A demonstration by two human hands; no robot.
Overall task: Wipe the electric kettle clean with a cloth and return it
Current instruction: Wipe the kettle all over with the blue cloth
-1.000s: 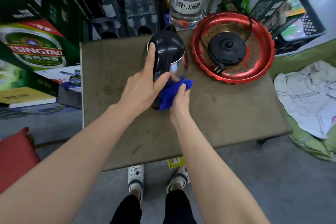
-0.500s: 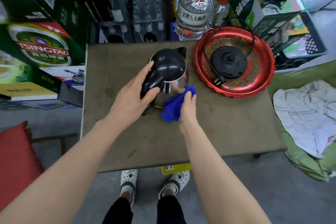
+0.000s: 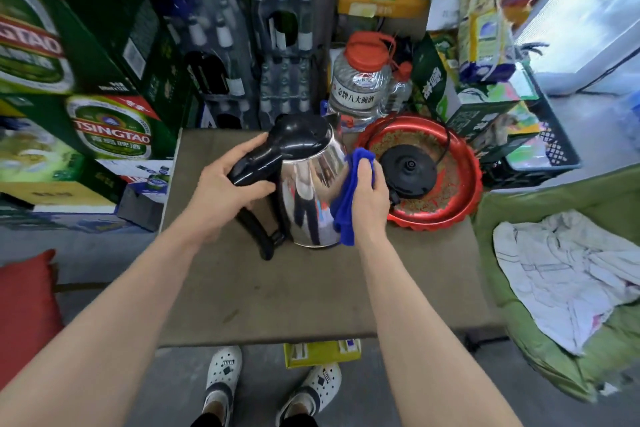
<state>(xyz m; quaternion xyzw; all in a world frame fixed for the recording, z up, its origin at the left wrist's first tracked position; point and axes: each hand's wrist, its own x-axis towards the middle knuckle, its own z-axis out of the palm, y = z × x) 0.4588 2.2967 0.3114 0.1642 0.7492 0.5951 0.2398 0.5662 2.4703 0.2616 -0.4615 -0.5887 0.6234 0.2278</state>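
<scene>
The left hand (image 3: 225,191) is closed around the black handle (image 3: 254,163) of the electric kettle (image 3: 311,191) and steadies it. The right hand (image 3: 369,198) grasps a bunched blue cloth (image 3: 346,211) and presses it on the steel wall, on the side opposite the handle. So the kettle is between the 2 hands, over the brown table (image 3: 311,295); I cannot tell if its bottom touches the table.

To wipe well, I think the left hand should turn the kettle little by little, while the right hand makes long strokes from the lid (image 3: 301,135) down to the bottom rim.

The long axis runs from the bottom rim, near the wrists, up to the lid, seemingly leaning a little away. The handle points toward the left hand and the spout (image 3: 333,118) points beyond both hands. The kettle base (image 3: 408,166) sits in the red tray (image 3: 464,191), just beyond the right hand
</scene>
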